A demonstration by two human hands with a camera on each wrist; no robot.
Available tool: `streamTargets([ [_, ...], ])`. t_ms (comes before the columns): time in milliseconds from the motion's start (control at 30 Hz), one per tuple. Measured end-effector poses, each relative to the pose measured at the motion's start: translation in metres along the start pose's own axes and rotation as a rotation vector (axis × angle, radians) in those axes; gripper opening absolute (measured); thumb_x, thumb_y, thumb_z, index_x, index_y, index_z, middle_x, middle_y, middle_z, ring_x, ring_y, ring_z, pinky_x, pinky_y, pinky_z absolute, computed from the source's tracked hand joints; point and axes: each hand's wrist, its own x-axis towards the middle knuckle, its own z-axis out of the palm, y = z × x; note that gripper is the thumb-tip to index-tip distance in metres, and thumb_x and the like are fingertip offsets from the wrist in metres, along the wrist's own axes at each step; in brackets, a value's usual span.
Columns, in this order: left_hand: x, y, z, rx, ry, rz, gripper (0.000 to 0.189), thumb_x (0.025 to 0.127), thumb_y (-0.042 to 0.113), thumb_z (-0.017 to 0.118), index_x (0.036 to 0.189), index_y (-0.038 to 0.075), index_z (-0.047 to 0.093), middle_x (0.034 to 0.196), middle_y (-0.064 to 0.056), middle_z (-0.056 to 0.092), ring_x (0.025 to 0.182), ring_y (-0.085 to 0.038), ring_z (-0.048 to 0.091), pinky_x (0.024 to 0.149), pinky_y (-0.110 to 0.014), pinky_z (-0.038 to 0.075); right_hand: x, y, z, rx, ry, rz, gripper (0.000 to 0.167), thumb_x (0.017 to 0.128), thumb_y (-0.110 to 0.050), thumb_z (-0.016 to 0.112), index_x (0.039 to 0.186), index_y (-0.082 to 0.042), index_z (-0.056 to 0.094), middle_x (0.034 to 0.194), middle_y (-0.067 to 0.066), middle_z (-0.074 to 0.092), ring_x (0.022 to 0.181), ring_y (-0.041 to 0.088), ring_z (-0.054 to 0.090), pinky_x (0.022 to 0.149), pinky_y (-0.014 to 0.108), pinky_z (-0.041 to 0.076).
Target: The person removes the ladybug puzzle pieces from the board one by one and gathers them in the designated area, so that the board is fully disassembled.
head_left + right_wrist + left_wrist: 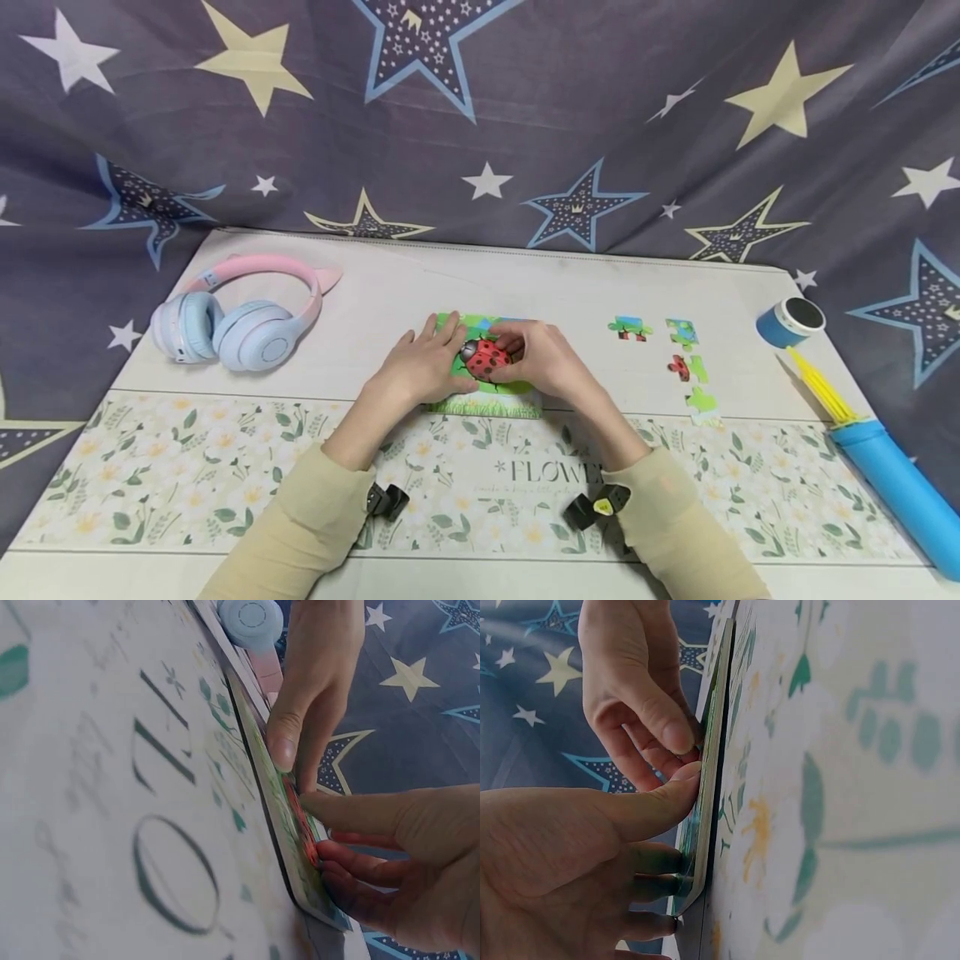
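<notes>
A flat green picture board (pixel 487 406) with a red, black-spotted ladybug puzzle piece (pixel 483 358) at its middle lies on the table. My left hand (pixel 427 362) rests on the board's left side, fingers extended and thumb along the lower part. From the right, my right hand (pixel 543 354) holds the ladybug's right edge between thumb and bent fingers. In the right wrist view, those fingertips touch the red surface (pixel 306 832). The fingers partly hide the ladybug and the board's right side.
Several loose jigsaw pieces (pixel 697 400) lie right of the board. Pink-and-blue headphones (pixel 255 333) are at the left. At the right are a blue cylinder with a dark top (pixel 791 322) and a blue tube with a yellow tip (pixel 892 475). A star-patterned cloth (pixel 480 142) hangs behind.
</notes>
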Motion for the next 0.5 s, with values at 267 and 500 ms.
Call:
streamTargets([
  [267,-0.0003,0.0018,-0.0002,0.006,0.009,-0.001,0.091,0.099,0.054,0.062,0.165,0.006,0.021,0.175,-0.013,0.006,0.162,-0.039,0.007,0.129,-0.061,0.02,-0.001,-0.0044,0.004,-0.072,0.004,-0.016,0.061,0.077,-0.016,0.091,0.134,-0.009,0.07,0.118,0.009,0.077,0.106,0.024,0.072,0.095,0.043,0.058],
  [500,-0.0001,0.0022,0.0,0.014,0.006,-0.002,0.092,0.099,0.054,0.062,0.165,0.006,0.021,0.175,-0.013,0.006,0.162,-0.04,0.007,0.128,-0.061,0.02,0.0001,-0.004,0.0062,-0.071,-0.013,-0.012,0.062,0.08,-0.016,0.09,0.137,-0.007,0.067,0.121,0.01,0.075,0.109,0.025,0.07,0.096,0.043,0.057],
])
